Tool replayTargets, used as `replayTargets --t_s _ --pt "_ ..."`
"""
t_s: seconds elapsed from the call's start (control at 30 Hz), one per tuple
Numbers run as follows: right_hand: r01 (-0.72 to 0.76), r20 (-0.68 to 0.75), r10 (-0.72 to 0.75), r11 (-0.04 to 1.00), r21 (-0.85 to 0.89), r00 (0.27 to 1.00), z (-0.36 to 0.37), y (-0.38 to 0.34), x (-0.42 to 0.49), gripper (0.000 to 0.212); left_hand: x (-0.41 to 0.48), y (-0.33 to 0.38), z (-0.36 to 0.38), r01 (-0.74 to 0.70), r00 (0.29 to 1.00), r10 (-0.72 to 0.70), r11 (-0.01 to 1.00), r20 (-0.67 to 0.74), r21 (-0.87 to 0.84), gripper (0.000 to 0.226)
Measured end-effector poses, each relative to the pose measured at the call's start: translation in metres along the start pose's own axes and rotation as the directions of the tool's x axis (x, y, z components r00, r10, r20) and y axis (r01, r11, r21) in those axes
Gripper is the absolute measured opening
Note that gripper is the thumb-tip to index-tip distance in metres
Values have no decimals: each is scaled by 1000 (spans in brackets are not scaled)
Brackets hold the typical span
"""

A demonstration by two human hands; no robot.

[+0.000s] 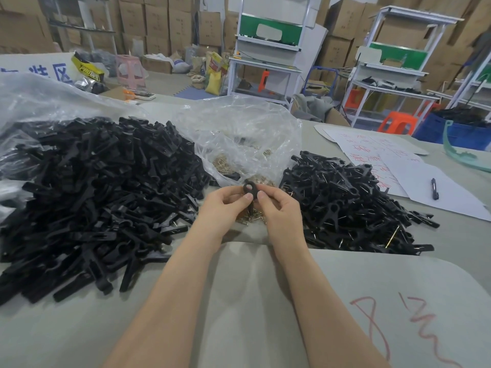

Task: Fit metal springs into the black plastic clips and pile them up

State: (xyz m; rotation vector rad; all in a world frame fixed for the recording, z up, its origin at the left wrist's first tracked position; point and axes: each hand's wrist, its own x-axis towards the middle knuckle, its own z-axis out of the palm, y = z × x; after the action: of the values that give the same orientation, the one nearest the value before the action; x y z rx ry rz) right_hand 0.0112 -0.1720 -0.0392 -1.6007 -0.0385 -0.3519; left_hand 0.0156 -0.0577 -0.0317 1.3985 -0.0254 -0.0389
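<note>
**2 hands pinch 1 black clip above the springs**

Both hands meet at the table's middle, fingers curled inward. The left hand (225,205) and the right hand (280,208) pinch the same black clip (249,188) between thumbs and fingertips. The thumbs lie close together on its near side, and the other fingers are folded behind it. The clip's round, ring-shaped head sticks up above the thumbs. Its lower part is hidden behind the fingers, so whether a spring sits in it cannot be told.

Under the hands lies a small scatter of brass-coloured springs (249,221), and more show inside the clear plastic bag (244,128) just behind. A big heap of black clip parts (101,195) fills the left of the grey table (239,301). A smaller pile of clips (353,205) lies to the right, with thin metal ends poking out of several. Beyond it lie white sheets with red writing (425,181) and 1 pen (434,188).
</note>
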Motion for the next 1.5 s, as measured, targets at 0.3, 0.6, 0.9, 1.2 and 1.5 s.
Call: replayTargets --t_s 0.3,0.6,0.9,1.2,1.5 --pt "-285 216 198 798 531 956 -10 -11 3 8 -4 9 -5 8 990 17 983 136 -185 8" --pt "61 159 141 530 -845 977 8 -2 -1 40 3 17 -24 -42 973 -144 651 -178 -758 14" --pt "174 196 -2 470 -865 981 27 1 6 21 -1 19 -24 79 962 -264 504 -67 -860 19" --pt "42 8 -44 860 -509 999 -8 -7 14 17 5 11 -18 235 934 -356 602 7 -763 17" --pt "-137 -43 134 987 -89 990 -19 -15 18 19 2 14 -13 248 948 -304 525 93 -814 17"
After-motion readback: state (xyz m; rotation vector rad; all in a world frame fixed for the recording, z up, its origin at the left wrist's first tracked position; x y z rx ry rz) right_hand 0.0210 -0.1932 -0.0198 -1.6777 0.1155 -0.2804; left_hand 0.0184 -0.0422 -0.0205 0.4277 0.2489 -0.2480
